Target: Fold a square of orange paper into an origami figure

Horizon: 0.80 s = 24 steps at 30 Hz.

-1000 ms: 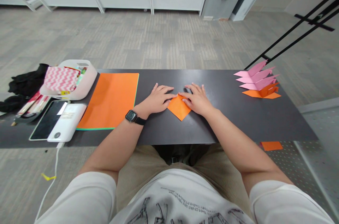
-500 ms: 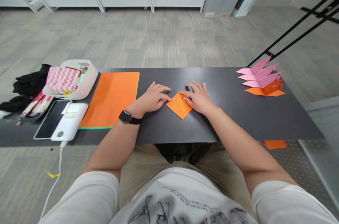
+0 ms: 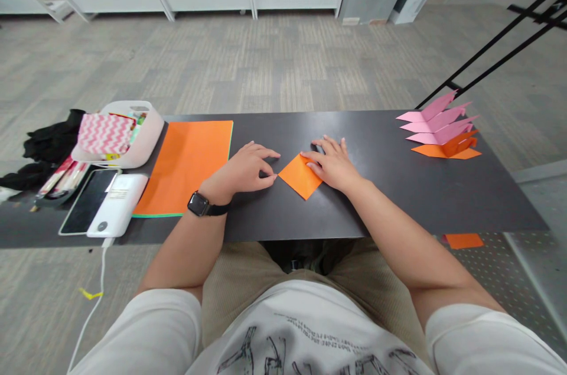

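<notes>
A small folded square of orange origami paper [image 3: 300,177] lies on the dark table like a diamond, one corner toward me. My right hand [image 3: 334,165] rests over its right side, thumb and fingers spread on the paper and the table. At its left corner is the thumb tip of my left hand [image 3: 250,168], touching or almost touching the paper. The left fingers are apart and hold nothing. A black watch [image 3: 198,204] is on my left wrist.
Left of my hands lies a stack of large orange sheets [image 3: 190,156]. Beyond it are a white basket [image 3: 150,133], a phone [image 3: 86,204] and a white power bank [image 3: 116,206] with a cable. Pink folded birds [image 3: 436,121] and an orange one [image 3: 447,149] stand at right.
My left hand has slid left, from the paper's upper left edge to its left corner. The right hand stays in place on the paper.
</notes>
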Tool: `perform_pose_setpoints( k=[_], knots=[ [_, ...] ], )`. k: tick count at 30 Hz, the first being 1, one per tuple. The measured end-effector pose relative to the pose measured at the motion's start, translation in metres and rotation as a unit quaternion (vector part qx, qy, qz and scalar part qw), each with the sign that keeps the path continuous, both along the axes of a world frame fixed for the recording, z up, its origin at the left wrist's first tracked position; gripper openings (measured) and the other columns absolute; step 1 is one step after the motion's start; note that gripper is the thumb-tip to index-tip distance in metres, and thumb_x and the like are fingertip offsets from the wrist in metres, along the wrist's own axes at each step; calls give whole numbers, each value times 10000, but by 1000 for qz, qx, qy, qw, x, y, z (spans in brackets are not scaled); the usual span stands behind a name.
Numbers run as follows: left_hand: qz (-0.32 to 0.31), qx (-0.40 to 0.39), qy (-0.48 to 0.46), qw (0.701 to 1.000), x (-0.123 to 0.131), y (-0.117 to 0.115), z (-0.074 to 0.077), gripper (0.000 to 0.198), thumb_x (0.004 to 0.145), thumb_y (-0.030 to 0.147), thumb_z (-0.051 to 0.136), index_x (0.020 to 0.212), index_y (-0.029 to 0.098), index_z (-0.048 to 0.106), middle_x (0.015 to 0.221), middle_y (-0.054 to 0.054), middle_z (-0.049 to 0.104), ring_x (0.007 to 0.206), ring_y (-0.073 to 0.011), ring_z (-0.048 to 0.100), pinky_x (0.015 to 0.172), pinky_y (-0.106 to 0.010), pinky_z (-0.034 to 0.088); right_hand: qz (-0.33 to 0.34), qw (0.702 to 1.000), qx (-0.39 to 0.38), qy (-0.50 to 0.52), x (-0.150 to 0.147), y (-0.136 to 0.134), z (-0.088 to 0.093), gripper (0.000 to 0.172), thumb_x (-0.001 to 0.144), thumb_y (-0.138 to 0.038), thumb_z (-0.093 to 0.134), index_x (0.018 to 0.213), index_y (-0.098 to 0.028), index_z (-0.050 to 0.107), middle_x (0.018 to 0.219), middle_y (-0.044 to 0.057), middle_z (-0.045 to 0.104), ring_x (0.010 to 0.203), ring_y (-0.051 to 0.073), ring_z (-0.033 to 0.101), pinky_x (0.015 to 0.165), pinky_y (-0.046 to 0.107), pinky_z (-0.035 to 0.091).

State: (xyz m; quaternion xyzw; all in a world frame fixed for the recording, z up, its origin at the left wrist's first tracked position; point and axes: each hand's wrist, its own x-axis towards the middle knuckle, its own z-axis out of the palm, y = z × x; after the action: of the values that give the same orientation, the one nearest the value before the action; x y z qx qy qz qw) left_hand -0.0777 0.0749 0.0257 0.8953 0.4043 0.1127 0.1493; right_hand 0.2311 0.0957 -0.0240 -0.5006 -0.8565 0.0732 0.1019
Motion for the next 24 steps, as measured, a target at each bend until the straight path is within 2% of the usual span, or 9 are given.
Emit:
perform_pose_setpoints(
  k=[2,3,7,10,14,19,22,24],
  knots=[
    [7,14,-21,1000,1,1,0,334,991,387,660,732,278,841,1378,-23,766,1249,-283,677,1288,-605,364,-1,1000,-2,1,0,0,0,419,1081,-373,574,1475,-407,710,1625,101,541,1609,446,346,1265,848,187],
    [13,22,-35,999,3,3,-1,350,1014,391,642,753,268,841,1348,-35,776,1224,-274,686,1270,-580,392,-1,1000,-3,1,-1,0,1,418,1081,-371,575,1473,-407,712,1624,102,542,1608,446,348,1265,848,187],
    [33,42,-79,995,19,12,-15,253,1047,378,639,1149,279,848,1371,-78,743,1288,-272,654,1206,-516,466,0,1000,-2,4,-1,0,2,413,1081,-364,584,1470,-420,712,1613,98,552,1602,440,361,1265,846,185],
    [-5,33,-46,998,25,16,-29,328,1032,380,686,1328,293,798,1520,-98,660,1412,-296,582,1257,-534,413,0,1000,-6,1,1,1,2,408,1083,-375,595,1472,-424,711,1623,94,545,1607,436,357,1269,841,178],
    [-9,13,-9,1000,18,20,-41,372,1046,410,679,1406,354,756,1629,-86,580,1499,-308,516,1307,-631,311,15,1000,-12,-4,7,2,2,437,1070,-443,637,1504,-429,683,1638,96,536,1619,432,341,1281,835,141],
    [-3,2,-16,1000,15,19,-34,373,1027,412,689,1391,366,758,1631,-76,573,1516,-316,497,1329,-690,244,47,999,-16,-9,14,4,4,593,983,-620,728,1537,-424,652,1666,107,503,1638,450,297,1288,833,106],
    [-17,18,-57,998,30,13,-27,381,1037,376,655,1403,309,737,1574,-91,613,1482,-294,540,1347,-630,277,52,998,-13,-12,15,5,6,624,958,-633,755,1534,-415,657,1680,109,486,1645,456,281,1292,828,103],
    [-12,29,-93,995,44,8,-26,386,1060,335,599,1420,245,704,1522,-116,643,1449,-276,572,1333,-568,345,53,998,-11,-13,15,5,5,614,959,-620,760,1531,-418,660,1690,103,478,1647,456,278,1295,824,108]
  ],
)
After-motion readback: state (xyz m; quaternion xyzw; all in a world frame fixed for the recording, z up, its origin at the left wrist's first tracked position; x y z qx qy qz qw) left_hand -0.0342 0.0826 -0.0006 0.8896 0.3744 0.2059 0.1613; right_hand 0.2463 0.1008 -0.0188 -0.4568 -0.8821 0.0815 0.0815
